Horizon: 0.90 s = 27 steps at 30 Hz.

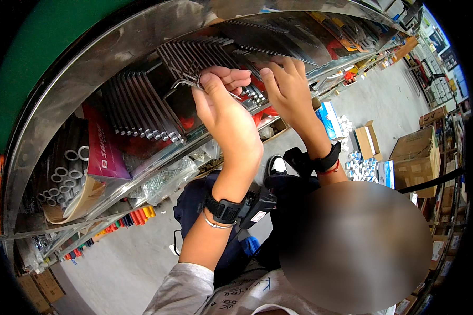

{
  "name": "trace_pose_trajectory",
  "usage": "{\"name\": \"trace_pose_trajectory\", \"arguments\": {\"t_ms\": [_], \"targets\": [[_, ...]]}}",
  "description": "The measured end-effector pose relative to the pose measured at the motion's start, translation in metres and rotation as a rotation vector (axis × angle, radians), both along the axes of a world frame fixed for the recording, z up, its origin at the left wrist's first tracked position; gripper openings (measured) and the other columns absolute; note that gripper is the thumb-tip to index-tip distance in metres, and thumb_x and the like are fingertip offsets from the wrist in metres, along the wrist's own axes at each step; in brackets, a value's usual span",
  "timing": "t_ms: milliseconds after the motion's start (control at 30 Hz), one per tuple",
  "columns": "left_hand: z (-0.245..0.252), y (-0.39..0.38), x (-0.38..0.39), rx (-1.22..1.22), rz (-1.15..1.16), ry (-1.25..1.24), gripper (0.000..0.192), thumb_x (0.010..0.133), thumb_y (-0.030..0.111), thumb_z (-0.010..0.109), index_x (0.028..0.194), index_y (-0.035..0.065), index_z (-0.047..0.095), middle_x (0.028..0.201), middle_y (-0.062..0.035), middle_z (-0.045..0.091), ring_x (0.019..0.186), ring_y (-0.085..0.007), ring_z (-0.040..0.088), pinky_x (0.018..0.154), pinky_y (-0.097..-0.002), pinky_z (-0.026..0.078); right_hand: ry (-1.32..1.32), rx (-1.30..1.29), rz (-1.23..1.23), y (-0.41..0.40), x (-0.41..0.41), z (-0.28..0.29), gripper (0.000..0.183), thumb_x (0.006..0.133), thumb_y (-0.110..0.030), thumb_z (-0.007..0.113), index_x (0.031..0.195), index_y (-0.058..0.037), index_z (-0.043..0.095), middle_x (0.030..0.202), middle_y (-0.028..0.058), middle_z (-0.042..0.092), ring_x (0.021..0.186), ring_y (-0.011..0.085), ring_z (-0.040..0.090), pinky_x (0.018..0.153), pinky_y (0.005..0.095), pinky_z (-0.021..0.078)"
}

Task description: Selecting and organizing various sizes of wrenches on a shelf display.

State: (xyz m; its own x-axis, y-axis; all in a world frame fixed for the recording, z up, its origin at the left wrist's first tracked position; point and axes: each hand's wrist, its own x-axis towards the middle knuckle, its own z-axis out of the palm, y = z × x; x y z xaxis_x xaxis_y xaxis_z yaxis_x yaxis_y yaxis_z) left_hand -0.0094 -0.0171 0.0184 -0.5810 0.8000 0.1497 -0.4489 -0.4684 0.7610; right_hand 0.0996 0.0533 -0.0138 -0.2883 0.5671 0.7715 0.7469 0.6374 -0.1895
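Note:
My left hand (pixel 224 98) is palm up over the metal shelf, with thin bent metal keys (pixel 185 82) between thumb and fingers; how many is hard to tell. Close to its right, my right hand (pixel 289 84) is seen from the back, thumb and fingers apart, nothing visible in it. Beneath and behind the hands lies a row of dark L-shaped hex keys (pixel 197 53). Another row of L-shaped keys with shiny rounded ends (pixel 142 104) lies to the left. Some keys under my left hand are hidden.
Metal tubes (pixel 69 173) stand by a purple-red box (pixel 106 153) at left. The shelf's front edge (pixel 142 177) crosses below the hands, above a bag of screws (pixel 169 179). Cartons (pixel 416 157) and small white-and-blue items (pixel 362 167) are on the floor at right. A blurred head fills the lower right.

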Motion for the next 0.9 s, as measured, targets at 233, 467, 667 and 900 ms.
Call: {"name": "trace_pose_trajectory", "arguments": {"t_ms": [233, 467, 667, 900], "targets": [[-0.0020, -0.0004, -0.0011, -0.002, -0.005, -0.013, 0.028, 0.099, 0.030, 0.036, 0.094, 0.0059, 0.049, 0.084, -0.0068, 0.061, 0.074, -0.0134, 0.055, 0.076, -0.0285, 0.040, -0.011, -0.037, -0.034, 0.0022, -0.0048, -0.0052, 0.025, 0.089, -0.025, 0.051, 0.095, -0.0066, 0.067, 0.100, 0.0147, 0.059, 0.101, 0.0339, 0.049, 0.088, 0.0427, 0.0407], [-0.0011, -0.0001, -0.0019, -0.020, -0.021, -0.034, 0.026, 0.099, 0.028, 0.036, 0.094, 0.0063, 0.050, 0.084, -0.0067, 0.061, 0.073, -0.0131, 0.055, 0.075, -0.0280, 0.041, -0.009, -0.040, -0.029, 0.0033, -0.0045, -0.0054, 0.025, 0.090, -0.024, 0.050, 0.097, -0.0070, 0.067, 0.100, 0.0152, 0.059, 0.101, 0.0348, 0.049, 0.089, 0.0429, 0.0401], [0.0022, 0.0004, 0.0009, -0.044, -0.003, -0.045, 0.031, 0.100, 0.028, 0.034, 0.090, 0.0028, 0.048, 0.078, -0.0080, 0.061, 0.069, -0.0130, 0.054, 0.070, -0.0272, 0.041, -0.012, -0.056, -0.033, 0.0035, -0.0054, -0.0045, 0.026, 0.090, -0.024, 0.050, 0.098, -0.0068, 0.067, 0.101, 0.0159, 0.059, 0.102, 0.0351, 0.049, 0.090, 0.0432, 0.0396], [0.0005, 0.0007, 0.0004, -0.042, -0.029, -0.050, 0.032, 0.100, 0.029, 0.034, 0.090, 0.0024, 0.049, 0.079, -0.0077, 0.060, 0.070, -0.0133, 0.054, 0.071, -0.0274, 0.041, -0.024, -0.061, -0.032, 0.0038, -0.0051, -0.0047, 0.027, 0.090, -0.025, 0.049, 0.097, -0.0055, 0.067, 0.101, 0.0159, 0.059, 0.101, 0.0354, 0.049, 0.090, 0.0429, 0.0394]]}}
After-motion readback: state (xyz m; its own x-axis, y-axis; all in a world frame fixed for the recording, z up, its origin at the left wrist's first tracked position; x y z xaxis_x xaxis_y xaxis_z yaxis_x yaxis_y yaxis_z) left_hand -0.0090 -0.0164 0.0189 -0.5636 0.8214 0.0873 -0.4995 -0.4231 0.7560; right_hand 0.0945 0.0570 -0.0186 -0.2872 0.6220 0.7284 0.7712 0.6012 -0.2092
